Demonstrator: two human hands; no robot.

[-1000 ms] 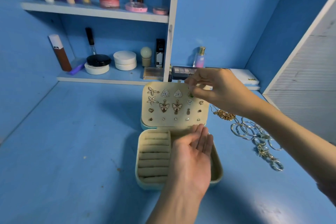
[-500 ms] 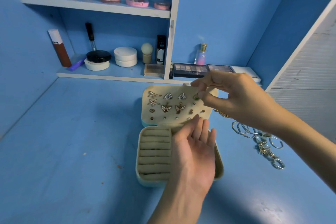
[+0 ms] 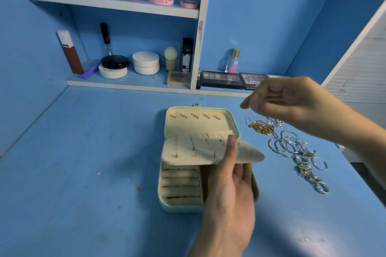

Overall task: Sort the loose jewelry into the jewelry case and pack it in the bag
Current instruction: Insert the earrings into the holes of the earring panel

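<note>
Blue desk (image 3: 83, 173), makeup shelf (image 3: 129, 86), rings (image 3: 300, 153) beside case (image 3: 179, 191), left hand (image 3: 229, 198) pinching flap (image 3: 194, 150)

1. One view is supplied, taken by a wide-angle camera worn on the head.
2. The view is directed forward and down onto the blue desk (image 3: 83, 173), with the wall shelves (image 3: 112, 4) caught along the upper edge.
3. Close range is kept: the jewelry case (image 3: 198, 123) is framed near centre, and the left hand (image 3: 229, 190) and right hand (image 3: 288, 98) are seen with forearms cut by the bottom and right edges.
</note>
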